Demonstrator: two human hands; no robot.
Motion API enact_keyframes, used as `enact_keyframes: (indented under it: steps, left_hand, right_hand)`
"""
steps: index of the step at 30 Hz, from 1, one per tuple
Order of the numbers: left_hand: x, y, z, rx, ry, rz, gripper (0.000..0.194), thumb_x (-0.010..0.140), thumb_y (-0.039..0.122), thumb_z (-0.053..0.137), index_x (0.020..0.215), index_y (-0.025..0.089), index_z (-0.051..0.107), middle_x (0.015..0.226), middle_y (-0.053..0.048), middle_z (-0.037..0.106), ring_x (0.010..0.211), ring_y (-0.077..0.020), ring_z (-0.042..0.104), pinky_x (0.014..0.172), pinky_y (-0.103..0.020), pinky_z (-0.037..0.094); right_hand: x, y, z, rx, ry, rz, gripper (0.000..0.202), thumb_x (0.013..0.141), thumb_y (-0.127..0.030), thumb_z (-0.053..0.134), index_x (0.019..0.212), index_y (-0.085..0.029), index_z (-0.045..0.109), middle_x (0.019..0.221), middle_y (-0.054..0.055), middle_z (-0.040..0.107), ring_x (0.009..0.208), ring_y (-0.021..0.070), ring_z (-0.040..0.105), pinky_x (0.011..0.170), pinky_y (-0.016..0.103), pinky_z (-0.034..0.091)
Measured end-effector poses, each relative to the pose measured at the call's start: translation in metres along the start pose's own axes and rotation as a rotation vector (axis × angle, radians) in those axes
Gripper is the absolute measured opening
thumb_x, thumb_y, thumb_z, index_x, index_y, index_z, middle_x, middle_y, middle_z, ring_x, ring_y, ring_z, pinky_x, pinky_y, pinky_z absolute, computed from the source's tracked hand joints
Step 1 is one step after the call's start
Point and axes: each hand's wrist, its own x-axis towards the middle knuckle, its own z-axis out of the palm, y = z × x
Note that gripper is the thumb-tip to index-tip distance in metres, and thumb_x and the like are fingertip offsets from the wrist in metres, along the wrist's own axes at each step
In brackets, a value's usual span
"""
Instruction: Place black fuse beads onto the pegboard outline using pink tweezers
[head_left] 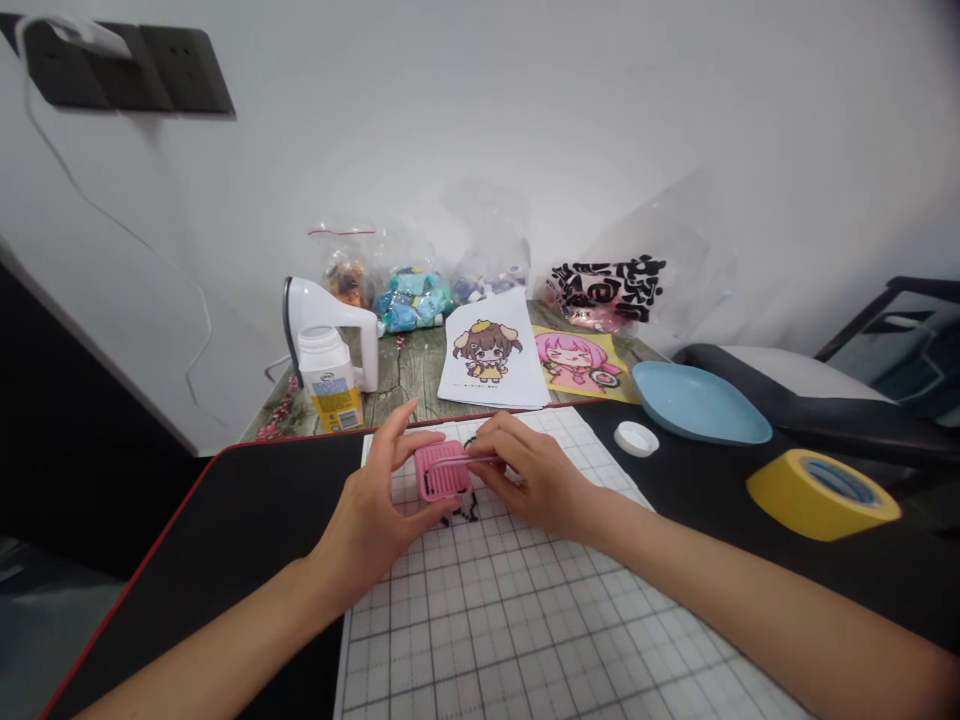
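My left hand grips a small pink ribbed tray between thumb and fingers, tilted above a white gridded board. A few dark beads lie in the tray's grooves. My right hand is closed on a thin pink tool, whose tip reaches over the tray. Dark beads form a broken line on the board just below the tray; part of that line is hidden by the tray and my hands.
Behind the board stand a white bottle, a white-handled appliance, printed cartoon sheets and plastic bags. To the right are a white cap, a blue plate and yellow tape.
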Motion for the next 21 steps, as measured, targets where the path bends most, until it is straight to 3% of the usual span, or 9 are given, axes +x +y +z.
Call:
enact_keyframes:
  steps: [12,16,21]
  left_hand:
    - [0.0,0.0,0.0,0.02,0.024,0.016,0.083,0.078,0.037,0.075,0.143,0.03,0.025,0.12,-0.007,0.069,0.12,-0.0274,0.061,0.096,-0.044,0.053]
    - [0.0,-0.004,0.0,-0.005,0.086,-0.01,0.081,0.078,0.034,0.073,0.143,0.03,0.025,0.122,-0.006,0.067,0.119,-0.0261,0.061,0.1,-0.046,0.049]
    - [0.003,-0.01,-0.001,-0.033,0.177,-0.03,0.076,0.081,0.031,0.069,0.143,0.029,0.026,0.125,-0.008,0.062,0.115,-0.0251,0.061,0.102,-0.048,0.045]
  right_hand:
    - [0.002,0.002,-0.003,-0.007,0.04,-0.021,0.007,0.095,-0.021,0.05,0.094,-0.019,0.057,0.087,0.004,0.058,0.072,0.0128,0.054,0.058,0.024,0.045]
    - [0.003,0.007,-0.008,0.001,0.166,-0.028,0.005,0.095,-0.02,0.051,0.094,-0.019,0.056,0.083,0.003,0.057,0.07,0.0119,0.051,0.055,0.023,0.041]
    - [-0.001,0.015,-0.013,-0.049,0.118,0.027,0.009,0.095,-0.024,0.053,0.088,-0.019,0.056,0.08,0.004,0.057,0.069,0.0126,0.052,0.055,0.024,0.04]
